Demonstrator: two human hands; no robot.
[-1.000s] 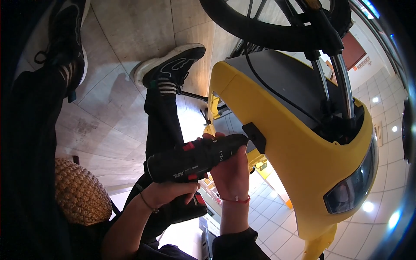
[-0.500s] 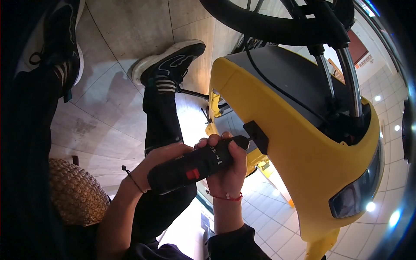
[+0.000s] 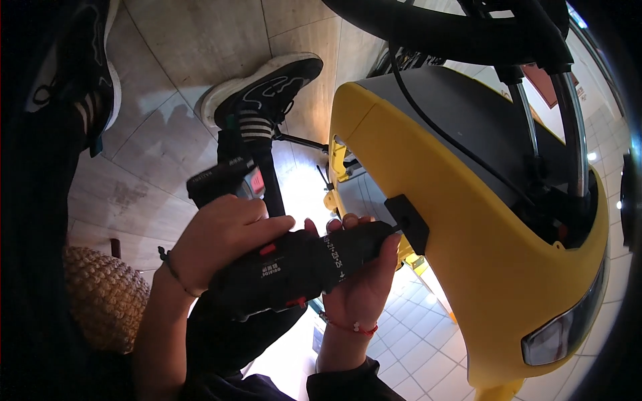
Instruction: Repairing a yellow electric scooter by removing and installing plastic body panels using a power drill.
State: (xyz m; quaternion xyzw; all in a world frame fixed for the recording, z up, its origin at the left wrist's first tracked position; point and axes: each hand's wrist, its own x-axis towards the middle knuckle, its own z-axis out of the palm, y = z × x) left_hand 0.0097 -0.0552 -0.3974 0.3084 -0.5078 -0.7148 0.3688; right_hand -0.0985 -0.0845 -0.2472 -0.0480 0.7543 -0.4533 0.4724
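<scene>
A black cordless drill [image 3: 281, 271] with red buttons lies level across the middle, its front end pointing right. My left hand [image 3: 224, 234] is closed around its handle, and the battery block [image 3: 224, 180] sticks out above that hand. Under the drill's front part is my right hand [image 3: 364, 287], fingers curled round the collar and chuck. A thin bit runs from the chuck to a black rectangular bracket [image 3: 409, 224] on the edge of a yellow body panel [image 3: 488, 267]; whether the bit's tip sits in a screw is hidden.
A black tyre [image 3: 428, 37] and chrome fork tubes [image 3: 574, 134] stand at upper right, with a black cable [image 3: 428, 120] hanging over a grey panel [image 3: 461, 120]. A dark headlight [image 3: 562, 337] sits low right. My shoe [image 3: 261, 90] rests on the floor; a woven seat [image 3: 107, 297] is at left.
The drill has rolled over, so its handle and battery now show. My left hand has turned and risen with it. The yellow panel appears slightly further right.
</scene>
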